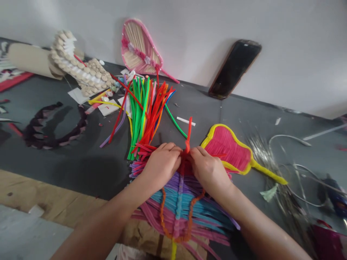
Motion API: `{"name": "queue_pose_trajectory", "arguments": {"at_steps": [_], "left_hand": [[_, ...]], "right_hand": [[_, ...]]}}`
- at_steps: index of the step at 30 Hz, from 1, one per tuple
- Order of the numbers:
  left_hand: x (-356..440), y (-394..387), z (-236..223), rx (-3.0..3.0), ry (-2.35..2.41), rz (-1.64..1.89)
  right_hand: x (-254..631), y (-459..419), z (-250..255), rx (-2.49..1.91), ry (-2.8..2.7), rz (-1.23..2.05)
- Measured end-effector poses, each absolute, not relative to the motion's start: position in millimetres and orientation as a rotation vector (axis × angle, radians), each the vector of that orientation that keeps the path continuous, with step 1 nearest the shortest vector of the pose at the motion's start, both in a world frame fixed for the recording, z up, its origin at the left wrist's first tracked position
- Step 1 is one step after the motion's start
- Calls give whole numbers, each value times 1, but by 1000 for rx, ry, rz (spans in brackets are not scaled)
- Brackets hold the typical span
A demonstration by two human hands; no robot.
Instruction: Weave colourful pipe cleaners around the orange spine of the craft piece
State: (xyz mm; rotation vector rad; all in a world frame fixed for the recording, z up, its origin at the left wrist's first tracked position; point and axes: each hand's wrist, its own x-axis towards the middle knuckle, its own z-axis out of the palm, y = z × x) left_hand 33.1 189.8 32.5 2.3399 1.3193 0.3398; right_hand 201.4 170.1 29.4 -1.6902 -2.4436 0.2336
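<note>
My left hand (162,162) and my right hand (207,169) meet over a striped pipe-cleaner piece (179,206) of red, purple, blue and pink rows with an orange outline. Both hands are closed in a pinch on a red pipe cleaner (189,135) that stands up between them at the piece's top edge. A loose bundle of pipe cleaners (145,108) in green, red, orange and yellow lies just beyond my left hand. To the right of my right hand lies a finished pink leaf shape with a yellow border and stem (230,150).
A pink leaf craft (139,48) and a dark phone (234,68) lean on the white wall. A beige disc-covered craft (78,68) and cardboard tube sit far left, with a dark braided loop (52,126). Silver wires (273,159) and a glue gun (334,196) lie right. Dark mat (81,159).
</note>
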Motion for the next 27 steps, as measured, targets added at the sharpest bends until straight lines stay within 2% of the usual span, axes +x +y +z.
{"name": "queue_pose_trajectory", "arguments": {"at_steps": [7, 15, 24, 27], "left_hand": [[36, 192, 32, 2299, 1355, 326], [32, 191, 35, 2259, 1307, 477], [32, 194, 44, 2114, 1299, 469], [32, 194, 42, 2034, 1365, 471]], "right_hand": [[200, 170, 26, -1649, -2334, 349], [201, 170, 27, -1619, -2167, 493], [205, 181, 41, -1460, -1689, 1230], [211, 181, 42, -1384, -1660, 1350]]}}
